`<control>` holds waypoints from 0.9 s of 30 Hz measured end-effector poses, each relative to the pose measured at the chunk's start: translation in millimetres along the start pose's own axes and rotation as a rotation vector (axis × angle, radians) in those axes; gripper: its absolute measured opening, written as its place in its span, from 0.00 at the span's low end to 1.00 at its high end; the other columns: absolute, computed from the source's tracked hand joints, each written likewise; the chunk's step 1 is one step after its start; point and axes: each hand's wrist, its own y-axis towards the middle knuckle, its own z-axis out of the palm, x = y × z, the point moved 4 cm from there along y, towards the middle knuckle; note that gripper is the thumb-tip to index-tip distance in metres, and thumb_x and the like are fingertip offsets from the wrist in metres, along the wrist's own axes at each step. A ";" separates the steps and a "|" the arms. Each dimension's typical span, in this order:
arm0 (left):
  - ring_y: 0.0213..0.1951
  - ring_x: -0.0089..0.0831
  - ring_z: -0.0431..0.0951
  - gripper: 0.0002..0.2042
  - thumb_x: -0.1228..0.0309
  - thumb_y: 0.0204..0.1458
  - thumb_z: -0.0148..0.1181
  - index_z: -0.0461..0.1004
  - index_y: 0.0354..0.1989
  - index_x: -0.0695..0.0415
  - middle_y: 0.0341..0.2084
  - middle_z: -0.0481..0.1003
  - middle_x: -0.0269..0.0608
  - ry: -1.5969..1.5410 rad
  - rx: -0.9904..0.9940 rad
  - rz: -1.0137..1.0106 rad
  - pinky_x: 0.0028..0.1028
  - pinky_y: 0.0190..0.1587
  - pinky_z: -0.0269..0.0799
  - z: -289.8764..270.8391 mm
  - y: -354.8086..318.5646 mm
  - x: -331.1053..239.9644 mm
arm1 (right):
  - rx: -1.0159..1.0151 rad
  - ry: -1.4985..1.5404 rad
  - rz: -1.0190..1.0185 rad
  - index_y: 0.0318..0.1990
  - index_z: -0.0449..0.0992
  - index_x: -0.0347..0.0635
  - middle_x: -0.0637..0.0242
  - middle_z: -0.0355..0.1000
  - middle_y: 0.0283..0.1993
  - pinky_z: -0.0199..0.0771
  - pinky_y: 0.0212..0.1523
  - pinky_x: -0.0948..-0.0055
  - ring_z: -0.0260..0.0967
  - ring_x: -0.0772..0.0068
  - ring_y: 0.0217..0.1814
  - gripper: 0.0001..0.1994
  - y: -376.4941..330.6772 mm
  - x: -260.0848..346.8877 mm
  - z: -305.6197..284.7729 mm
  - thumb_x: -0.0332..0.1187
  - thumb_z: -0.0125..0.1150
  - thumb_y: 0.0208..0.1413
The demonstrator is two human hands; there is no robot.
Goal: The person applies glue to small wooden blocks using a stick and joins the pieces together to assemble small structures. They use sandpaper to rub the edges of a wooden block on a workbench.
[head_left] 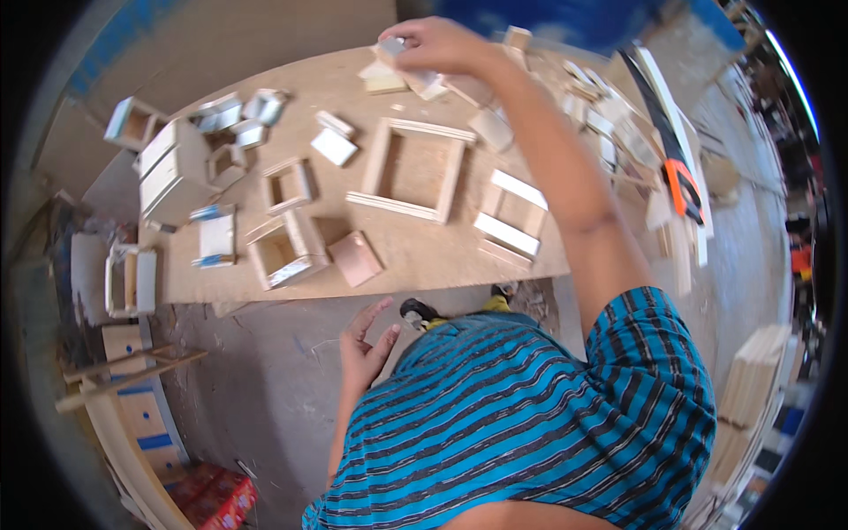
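Observation:
My right hand (437, 44) reaches across the plywood workbench (424, 256) to its far edge, fingers closed on a small pale wooden piece (391, 46) above a pile of wood offcuts (415, 79). My left hand (364, 349) hangs below the bench's near edge, fingers apart, holding nothing. On the bench lie a large square wooden frame (413, 168), a smaller frame with white edges (512, 216), an open wooden box (284, 252) and a flat brown square panel (356, 258).
More small frames and boxes (221, 132) crowd the bench's left side. A hand saw with an orange handle (678, 177) lies at the right among wood strips. Stacked boards (751, 380) stand at the right, and a red package (216, 499) lies on the floor.

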 end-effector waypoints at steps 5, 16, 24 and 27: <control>0.44 0.41 0.77 0.19 0.73 0.44 0.64 0.73 0.46 0.63 0.39 0.76 0.51 0.064 0.209 0.161 0.31 0.48 0.68 47.0 26.2 -31.8 | 0.189 0.133 -0.003 0.56 0.69 0.37 0.69 0.71 0.36 0.62 0.32 0.81 0.64 0.81 0.34 0.27 -200.2 3.1 -106.2 0.38 0.56 0.46; 0.47 0.46 0.71 0.23 0.77 0.38 0.65 0.72 0.48 0.60 0.46 0.72 0.48 0.534 0.167 0.548 0.36 0.49 0.69 144.8 77.7 -61.9 | 0.045 0.058 0.442 0.52 0.72 0.50 0.58 0.74 0.36 0.71 0.39 0.67 0.72 0.59 0.37 0.24 -378.0 -97.5 -2.4 0.29 0.59 0.42; 0.50 0.46 0.70 0.21 0.80 0.34 0.64 0.75 0.42 0.55 0.43 0.73 0.42 0.692 0.043 0.570 0.37 0.51 0.69 179.4 73.4 -50.4 | -0.064 -0.351 0.086 0.45 0.74 0.39 0.59 0.71 0.44 0.71 0.44 0.61 0.68 0.55 0.47 0.19 -330.2 -91.9 16.9 0.31 0.62 0.42; 0.44 0.44 0.74 0.17 0.80 0.36 0.63 0.75 0.40 0.58 0.41 0.73 0.43 0.795 -0.089 0.434 0.36 0.46 0.72 178.4 59.9 -51.3 | -0.006 -0.237 -0.037 0.43 0.74 0.39 0.59 0.71 0.42 0.71 0.43 0.60 0.69 0.55 0.46 0.18 -308.9 -91.2 35.8 0.34 0.62 0.43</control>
